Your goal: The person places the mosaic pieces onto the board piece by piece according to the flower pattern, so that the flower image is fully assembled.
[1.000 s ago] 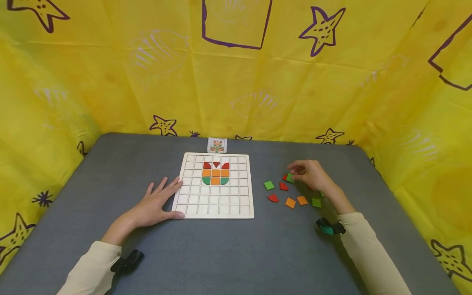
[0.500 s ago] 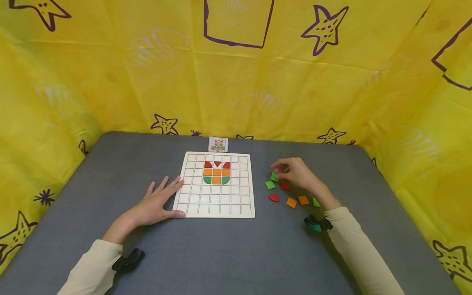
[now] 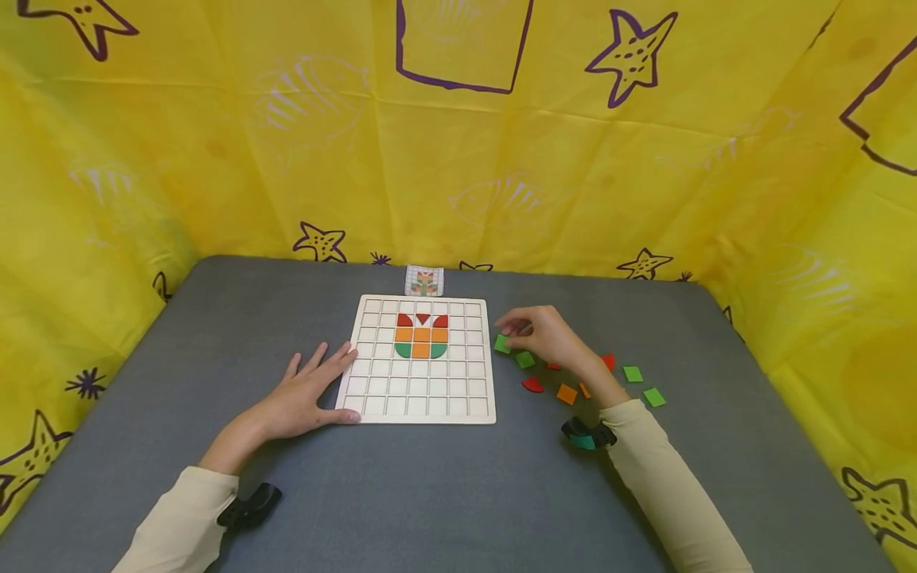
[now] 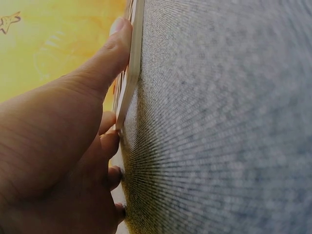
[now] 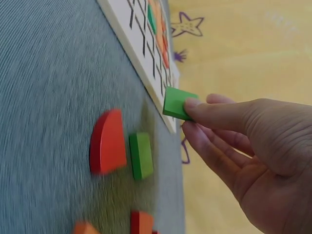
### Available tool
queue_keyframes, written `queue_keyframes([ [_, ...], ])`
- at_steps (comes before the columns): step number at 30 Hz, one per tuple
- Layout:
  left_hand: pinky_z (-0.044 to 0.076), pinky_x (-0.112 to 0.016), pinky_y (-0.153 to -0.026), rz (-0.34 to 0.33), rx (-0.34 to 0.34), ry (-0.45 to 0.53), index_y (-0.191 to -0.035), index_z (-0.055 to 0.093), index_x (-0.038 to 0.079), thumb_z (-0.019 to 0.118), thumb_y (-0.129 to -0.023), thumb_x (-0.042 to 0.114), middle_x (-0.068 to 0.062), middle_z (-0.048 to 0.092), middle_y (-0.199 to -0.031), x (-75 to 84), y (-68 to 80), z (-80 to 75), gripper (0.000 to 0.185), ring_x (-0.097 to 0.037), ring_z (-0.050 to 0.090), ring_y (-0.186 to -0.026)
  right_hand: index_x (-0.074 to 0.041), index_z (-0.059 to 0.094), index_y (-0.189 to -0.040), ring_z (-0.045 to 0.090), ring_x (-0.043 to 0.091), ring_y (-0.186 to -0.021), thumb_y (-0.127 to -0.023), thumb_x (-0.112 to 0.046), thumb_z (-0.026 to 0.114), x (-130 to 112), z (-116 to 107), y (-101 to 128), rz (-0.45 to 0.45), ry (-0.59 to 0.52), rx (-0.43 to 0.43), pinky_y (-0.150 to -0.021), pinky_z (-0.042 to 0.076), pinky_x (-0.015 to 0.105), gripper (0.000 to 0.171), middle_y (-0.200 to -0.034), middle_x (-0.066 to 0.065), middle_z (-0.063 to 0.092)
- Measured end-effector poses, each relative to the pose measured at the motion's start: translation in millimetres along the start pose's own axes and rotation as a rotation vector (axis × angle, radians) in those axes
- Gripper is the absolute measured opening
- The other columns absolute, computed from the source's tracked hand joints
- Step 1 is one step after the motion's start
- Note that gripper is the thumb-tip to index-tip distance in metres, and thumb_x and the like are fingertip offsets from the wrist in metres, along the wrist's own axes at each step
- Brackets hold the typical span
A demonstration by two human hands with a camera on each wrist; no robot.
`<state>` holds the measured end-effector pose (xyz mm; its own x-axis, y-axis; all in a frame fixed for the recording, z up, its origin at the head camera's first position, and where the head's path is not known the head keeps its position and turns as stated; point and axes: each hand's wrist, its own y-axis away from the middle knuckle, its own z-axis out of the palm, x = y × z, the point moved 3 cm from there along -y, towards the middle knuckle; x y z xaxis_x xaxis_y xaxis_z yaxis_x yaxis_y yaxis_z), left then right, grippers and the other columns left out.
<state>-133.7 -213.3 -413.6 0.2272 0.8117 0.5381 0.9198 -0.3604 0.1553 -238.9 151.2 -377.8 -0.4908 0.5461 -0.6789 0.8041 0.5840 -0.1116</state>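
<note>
My right hand (image 3: 546, 334) pinches a light green square tile (image 5: 176, 102) between thumb and fingers, close to the right edge of a pale wooden grid board (image 3: 451, 390). My left hand (image 3: 294, 400) lies spread at the board's left side, its thumb and fingertips touching the rim. Set in the board are red pieces (image 3: 404, 320) on top, orange squares (image 3: 421, 335) in the middle and dark green rounded pieces (image 3: 403, 349) below. In the right wrist view, another green tile (image 5: 141, 156) and a red quarter-round piece (image 5: 108, 141) lie beneath the hand.
Right of the board lie loose pieces: an orange square (image 3: 567, 394), green squares (image 3: 654, 397) and red ones (image 3: 606, 362), some partly hidden by the right arm. A small pattern card (image 3: 425, 281) sits behind the board. Yellow cloth (image 3: 458, 159) surrounds the grey table (image 3: 458, 493).
My right hand has carried the green square tile leftward from the loose pieces towards the board, uncovering green tiles at the right. My left hand stays in place.
</note>
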Motion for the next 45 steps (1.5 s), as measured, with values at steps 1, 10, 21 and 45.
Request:
queue_keyframes([
  [1,-0.006,-0.069,-0.11,0.001,0.0,0.001,-0.155,0.027,0.009,0.074,-0.077,0.059,-0.017,0.017,-0.162,0.2,0.0,0.0,0.104,-0.049,0.003,-0.146,0.003,0.072,-0.107,0.065,0.02,-0.085,-0.082,0.002,0.076,-2,2,-1,0.003,-0.008,0.001,-0.078,0.056,0.035,0.025,-0.093,0.01,0.071],
  [10,-0.006,-0.069,-0.11,0.006,0.003,0.002,-0.155,0.028,0.009,0.074,-0.077,0.059,-0.017,0.018,-0.162,-0.8,0.9,-0.1,0.103,-0.049,0.003,-0.146,0.002,0.072,-0.107,0.063,0.016,-0.081,-0.081,-0.001,0.078,-17,24,-17,-0.031,0.002,-0.023,-0.077,0.056,0.032,0.026,-0.087,0.004,0.07],
  [21,-0.006,-0.069,-0.11,0.004,0.001,0.002,-0.155,0.028,0.008,0.074,-0.078,0.059,-0.017,0.018,-0.162,0.3,1.5,-1.4,0.103,-0.049,0.003,-0.146,-0.001,0.072,-0.108,0.063,0.013,-0.083,-0.083,-0.001,0.077,-35,44,-34,-0.075,0.005,-0.065,-0.077,0.054,0.028,0.026,-0.089,0.003,0.071],
  [45,-0.006,-0.069,-0.11,0.006,-0.007,0.002,-0.155,0.027,0.009,0.072,-0.078,0.061,-0.017,0.017,-0.162,-0.7,-0.2,-0.2,0.103,-0.049,0.002,-0.146,0.001,0.072,-0.104,0.063,0.011,-0.081,-0.083,0.002,0.076,-70,89,-57,-0.14,-0.036,-0.168,-0.076,0.051,0.02,0.021,-0.088,0.005,0.071],
])
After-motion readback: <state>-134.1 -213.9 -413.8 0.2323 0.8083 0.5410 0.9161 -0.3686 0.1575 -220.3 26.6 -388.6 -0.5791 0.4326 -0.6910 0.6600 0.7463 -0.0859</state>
